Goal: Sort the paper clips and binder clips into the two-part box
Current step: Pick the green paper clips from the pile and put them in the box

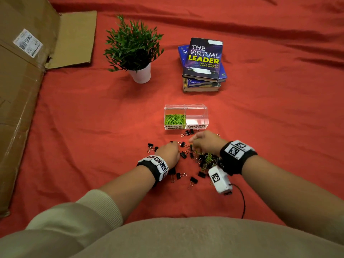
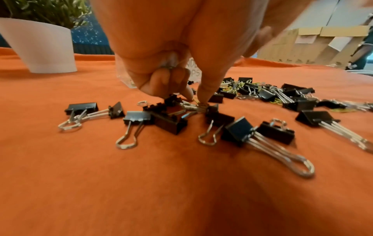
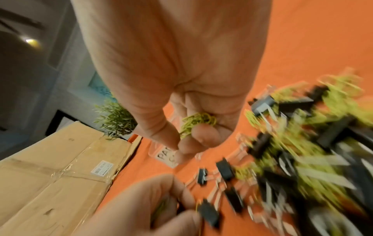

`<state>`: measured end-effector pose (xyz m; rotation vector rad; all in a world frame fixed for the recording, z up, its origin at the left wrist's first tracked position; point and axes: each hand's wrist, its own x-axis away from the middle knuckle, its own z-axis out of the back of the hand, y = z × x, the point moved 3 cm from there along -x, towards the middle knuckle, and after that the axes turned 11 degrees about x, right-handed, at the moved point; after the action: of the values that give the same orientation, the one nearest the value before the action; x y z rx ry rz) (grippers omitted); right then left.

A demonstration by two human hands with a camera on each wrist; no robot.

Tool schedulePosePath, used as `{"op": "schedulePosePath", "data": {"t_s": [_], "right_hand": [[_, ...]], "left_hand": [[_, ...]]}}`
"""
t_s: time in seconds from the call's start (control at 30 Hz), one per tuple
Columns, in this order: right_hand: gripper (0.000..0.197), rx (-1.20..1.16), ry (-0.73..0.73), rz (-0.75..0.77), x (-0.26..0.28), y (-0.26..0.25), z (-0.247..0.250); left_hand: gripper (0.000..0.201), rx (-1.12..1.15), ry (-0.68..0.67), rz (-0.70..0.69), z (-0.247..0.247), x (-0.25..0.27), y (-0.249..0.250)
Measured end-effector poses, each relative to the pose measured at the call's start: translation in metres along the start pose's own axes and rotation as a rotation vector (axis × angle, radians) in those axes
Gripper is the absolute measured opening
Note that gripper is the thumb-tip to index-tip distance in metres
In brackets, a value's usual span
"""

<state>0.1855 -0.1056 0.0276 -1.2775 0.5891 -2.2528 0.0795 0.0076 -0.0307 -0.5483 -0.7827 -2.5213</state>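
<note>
1. Two hands work a mixed pile of black metal binder clips (image 1: 183,155) on red cloth (image 1: 93,127).
2. Right hand (image 3: 181,89) clutches green wire paper clips (image 3: 196,122).
3. Left hand (image 2: 181,52) pinches at the pile; what it grasps cannot be told.
4. Clear plastic two-part box (image 1: 197,111) sits just beyond, paper clips filling its left compartment.

One clear box (image 1: 185,116) with two compartments sits at the centre of the frame; the left one holds a heap of green paper clips (image 1: 175,119), too many to count. Below it, black binder clips (image 1: 192,180) lie scattered, roughly two dozen, the exact number unclear. One potted plant (image 1: 133,51) stands upper centre, one stack of about three books (image 1: 202,66) right of it, and one cardboard box (image 1: 24,90) at the left edge.
</note>
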Motion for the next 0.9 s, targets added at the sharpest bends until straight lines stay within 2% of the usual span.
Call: {"op": "schedulePosePath", "data": {"t_s": [0.17,0.27,0.43,0.53,0.63,0.77,0.9], "right_hand": [[0.017,0.209,0.109,0.101,-0.037,-0.042,0.030],[0.026,0.386,0.194,0.144,-0.056,-0.067,0.033],[0.039,0.659,0.157,0.205,-0.080,-0.082,0.020],[0.039,0.609,0.192,0.242,-0.080,-0.076,0.023],[0.034,0.360,0.321,0.283,-0.067,-0.062,0.042],[0.020,0.088,0.492,0.176,-0.038,-0.015,0.063],[0.012,0.247,0.345,-0.005,-0.013,0.046,0.044]], "left_hand": [[0.026,-0.025,-0.029,-0.009,-0.004,0.002,0.001],[0.027,-0.046,-0.047,-0.009,-0.003,0.002,0.001],[0.033,-0.112,-0.115,-0.060,-0.001,0.003,0.000],[0.025,0.027,-0.101,-0.083,0.009,0.002,0.001],[0.007,0.239,-0.008,-0.092,0.037,-0.005,0.009],[0.007,0.313,0.103,-0.131,0.083,-0.031,0.027],[0.012,0.169,0.109,-0.121,0.106,-0.062,0.039]]}}
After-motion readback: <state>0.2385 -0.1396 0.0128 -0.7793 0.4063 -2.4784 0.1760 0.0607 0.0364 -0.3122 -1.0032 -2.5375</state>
